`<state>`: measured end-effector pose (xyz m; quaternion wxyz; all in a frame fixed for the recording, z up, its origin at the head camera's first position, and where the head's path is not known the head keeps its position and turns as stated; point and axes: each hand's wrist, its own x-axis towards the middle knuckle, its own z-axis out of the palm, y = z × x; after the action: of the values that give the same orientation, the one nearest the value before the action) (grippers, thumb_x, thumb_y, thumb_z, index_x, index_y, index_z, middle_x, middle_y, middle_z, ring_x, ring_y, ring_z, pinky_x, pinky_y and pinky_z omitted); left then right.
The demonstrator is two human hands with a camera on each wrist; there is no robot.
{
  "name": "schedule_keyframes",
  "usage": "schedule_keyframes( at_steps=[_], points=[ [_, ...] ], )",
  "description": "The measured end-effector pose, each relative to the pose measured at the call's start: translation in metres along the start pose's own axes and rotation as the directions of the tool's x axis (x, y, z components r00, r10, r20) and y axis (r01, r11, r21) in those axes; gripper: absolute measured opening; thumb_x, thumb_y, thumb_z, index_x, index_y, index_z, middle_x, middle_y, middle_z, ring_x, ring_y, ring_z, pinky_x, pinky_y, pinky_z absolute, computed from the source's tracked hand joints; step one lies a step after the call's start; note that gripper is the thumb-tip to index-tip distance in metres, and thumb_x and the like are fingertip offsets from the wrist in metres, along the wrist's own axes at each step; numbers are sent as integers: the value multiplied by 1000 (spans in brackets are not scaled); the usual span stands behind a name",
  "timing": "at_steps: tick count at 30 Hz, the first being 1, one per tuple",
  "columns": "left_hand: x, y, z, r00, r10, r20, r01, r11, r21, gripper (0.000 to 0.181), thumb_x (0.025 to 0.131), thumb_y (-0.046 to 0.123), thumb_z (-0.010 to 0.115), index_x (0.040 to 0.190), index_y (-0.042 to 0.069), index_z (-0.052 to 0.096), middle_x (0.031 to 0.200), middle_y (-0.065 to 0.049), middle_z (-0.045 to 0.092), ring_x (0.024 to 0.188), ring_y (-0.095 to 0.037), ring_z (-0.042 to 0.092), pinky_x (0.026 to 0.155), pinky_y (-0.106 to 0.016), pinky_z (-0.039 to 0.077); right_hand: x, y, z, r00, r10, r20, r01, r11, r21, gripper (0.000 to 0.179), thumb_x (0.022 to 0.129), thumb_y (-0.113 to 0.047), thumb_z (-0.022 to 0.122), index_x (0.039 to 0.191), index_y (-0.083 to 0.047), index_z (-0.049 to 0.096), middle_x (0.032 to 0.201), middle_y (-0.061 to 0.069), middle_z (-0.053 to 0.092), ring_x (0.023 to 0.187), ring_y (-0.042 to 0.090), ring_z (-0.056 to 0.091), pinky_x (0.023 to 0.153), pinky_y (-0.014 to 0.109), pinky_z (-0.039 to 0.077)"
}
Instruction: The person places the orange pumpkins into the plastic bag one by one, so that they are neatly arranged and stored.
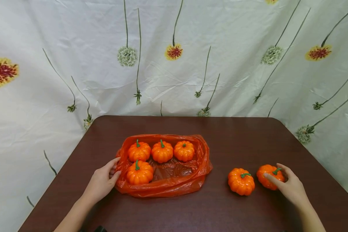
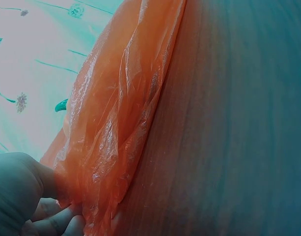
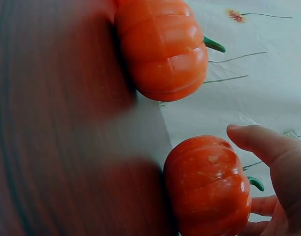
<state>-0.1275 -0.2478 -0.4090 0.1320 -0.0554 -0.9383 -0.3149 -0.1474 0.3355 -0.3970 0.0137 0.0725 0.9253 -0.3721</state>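
An orange-red plastic bag lies spread on the table with its mouth up, holding several small orange pumpkins with green stems. My left hand pinches the bag's left rim between thumb and fingers; in the left wrist view the crinkled plastic hides the fingertips. Right of the bag sit two more pumpkins. My right hand is around the farther-right pumpkin, thumb and fingers spread on either side, the thumb apart from its skin. The other pumpkin stands just left of it, untouched.
The dark brown table has rounded far corners. A white cloth printed with flowers hangs behind and beside it. Inside the bag, bare plastic shows at the front right, beside the front-left pumpkin.
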Motion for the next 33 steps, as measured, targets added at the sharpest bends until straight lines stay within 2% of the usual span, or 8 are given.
schedule_keyframes(
  at_steps=[11,24,30,33],
  points=[
    [0,0,0,1000,4,7,-4,1000,0,46,88,2,68,130,-8,53,94,-12,64,79,-22,62,73,-42,55,-1,4,4,1000,-14,-24,13,1000,-25,84,90,-48,65,147,2,30,137,34,39,116,49,44,89,56,41],
    [0,1,0,1000,14,-6,-14,1000,1,46,87,2,69,130,-9,54,93,-11,64,78,-21,62,71,-41,55,0,-2,2,999,15,-41,-15,1000,-18,86,89,-52,64,148,0,30,139,33,37,117,47,44,88,55,43],
    [0,1,0,1000,24,-14,-24,1000,2,46,86,1,69,129,-9,54,93,-11,64,77,-22,62,71,-41,55,-2,-6,1,996,10,-83,-11,1000,-1,83,89,-50,66,148,-1,34,139,32,39,118,47,43,90,56,41],
    [0,1,0,1000,24,-13,-24,1000,4,46,86,1,69,129,-9,54,92,-11,64,77,-21,62,71,-41,55,-5,-9,2,992,-11,-125,10,1000,-5,80,88,-48,68,146,-2,39,136,32,44,116,45,46,86,50,43]
  ],
)
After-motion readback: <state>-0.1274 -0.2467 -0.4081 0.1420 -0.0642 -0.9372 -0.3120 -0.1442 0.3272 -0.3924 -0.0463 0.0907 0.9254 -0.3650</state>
